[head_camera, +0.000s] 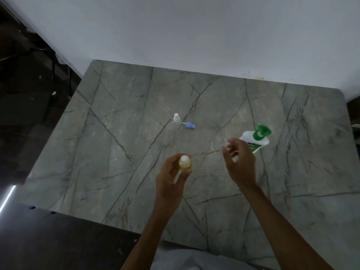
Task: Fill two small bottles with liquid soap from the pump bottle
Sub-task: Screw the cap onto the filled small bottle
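**Left hand (171,180) grips a small clear plastic bottle of yellow liquid (185,164)**

Left hand fingers and thumb are curled round the sides of the small bottle, which stands upright. Its pale open neck points up towards the camera. Whether its base touches the grey-green veined stone table (116,172) cannot be told.

The right hand (239,162) hangs over the table just to the right, apart from the left hand, with its fingers loosely curled. Something small and pale shows between the fingertips. What it is, and whether the hand truly pinches it, cannot be told.

Behind the right hand, and partly hidden by it, stands the white pump bottle with a green pump head (260,133), leaning in the wide-angle view.

Farther back, near the middle of the table, a second small clear bottle (177,124) stands upright and looks empty, with its white neck uncovered. Just beside it on the right, a light blue spray cap (190,125) lies on its side.

A plain white wall (194,36) runs along the far edge of the table.
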A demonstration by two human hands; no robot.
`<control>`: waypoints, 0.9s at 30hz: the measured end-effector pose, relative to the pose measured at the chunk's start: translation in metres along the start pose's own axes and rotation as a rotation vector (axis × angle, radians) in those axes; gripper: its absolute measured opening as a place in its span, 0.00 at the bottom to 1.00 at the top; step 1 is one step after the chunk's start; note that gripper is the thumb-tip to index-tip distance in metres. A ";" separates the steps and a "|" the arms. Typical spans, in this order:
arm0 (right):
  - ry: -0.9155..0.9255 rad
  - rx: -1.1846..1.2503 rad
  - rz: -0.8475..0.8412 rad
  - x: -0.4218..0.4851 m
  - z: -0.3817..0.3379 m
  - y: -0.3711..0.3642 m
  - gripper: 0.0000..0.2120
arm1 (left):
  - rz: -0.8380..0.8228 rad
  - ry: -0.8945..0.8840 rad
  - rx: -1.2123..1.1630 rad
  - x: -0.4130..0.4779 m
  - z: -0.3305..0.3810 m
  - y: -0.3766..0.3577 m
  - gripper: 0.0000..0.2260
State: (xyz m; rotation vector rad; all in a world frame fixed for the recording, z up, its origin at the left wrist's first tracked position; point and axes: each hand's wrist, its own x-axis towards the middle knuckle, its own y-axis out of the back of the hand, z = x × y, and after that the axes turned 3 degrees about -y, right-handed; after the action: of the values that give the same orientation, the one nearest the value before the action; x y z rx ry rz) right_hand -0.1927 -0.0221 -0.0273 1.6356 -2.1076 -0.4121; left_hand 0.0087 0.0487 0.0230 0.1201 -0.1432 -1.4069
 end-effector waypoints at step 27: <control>-0.110 -0.378 -0.011 0.093 0.009 -0.142 0.08 | -0.150 -0.022 0.007 0.053 -0.031 0.082 0.15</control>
State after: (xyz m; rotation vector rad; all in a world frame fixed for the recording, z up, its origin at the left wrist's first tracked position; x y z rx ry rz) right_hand -0.0979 -0.1485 -0.0892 1.4304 -1.9484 -0.8635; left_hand 0.1018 0.0093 0.0079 0.1237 -0.1598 -1.5574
